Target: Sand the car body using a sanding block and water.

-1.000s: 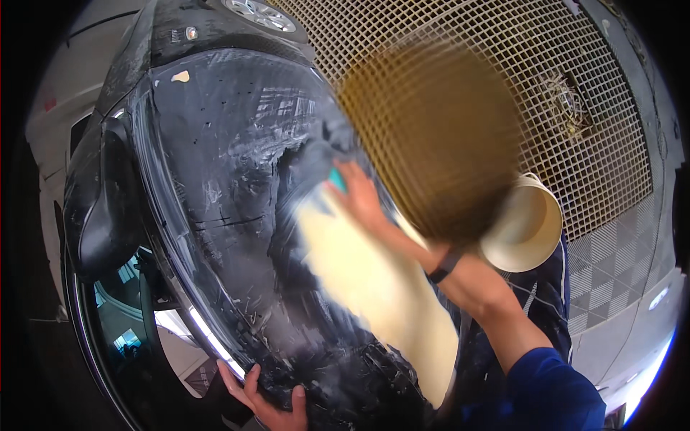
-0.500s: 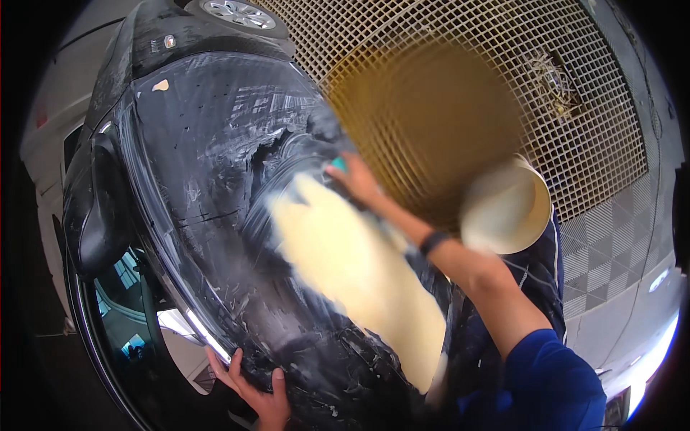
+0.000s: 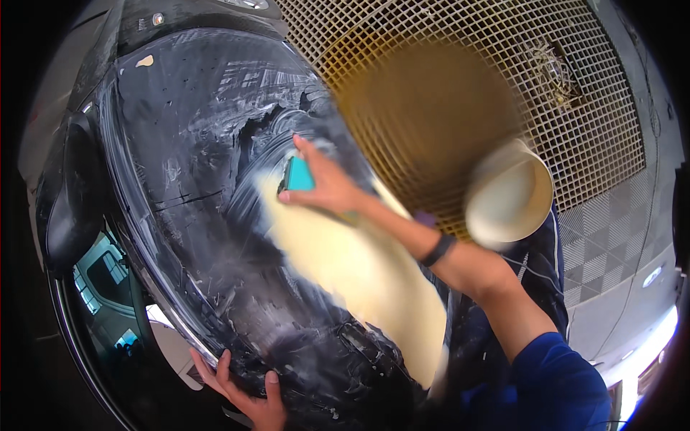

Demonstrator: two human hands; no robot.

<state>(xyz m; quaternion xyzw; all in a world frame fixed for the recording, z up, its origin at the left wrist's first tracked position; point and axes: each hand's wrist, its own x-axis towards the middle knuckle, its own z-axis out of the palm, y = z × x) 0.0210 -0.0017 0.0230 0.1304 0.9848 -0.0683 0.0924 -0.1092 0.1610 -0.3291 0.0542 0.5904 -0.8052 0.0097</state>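
A black car body panel [image 3: 190, 129] smeared with whitish film fills the middle, with a large cream-coloured area [image 3: 359, 287] along its right part. My right hand [image 3: 320, 183] is closed round a teal block [image 3: 297, 174] at the upper end of that cream area; the block's underside is hidden. My left hand [image 3: 241, 391] lies with fingers spread on the panel's edge beside a chrome strip [image 3: 180, 323] near the bottom.
A side mirror [image 3: 68, 194] and window glass [image 3: 100, 273] are on the left, a wheel [image 3: 248, 3] at the top. A cream bucket [image 3: 510, 197] stands right of my forearm over floor grating [image 3: 596, 122], partly behind a blurred brownish shape [image 3: 424, 122].
My right hand with the teal block has moved left along the top of the cream area. My left hand stays on the edge. The whole view has shifted slightly.
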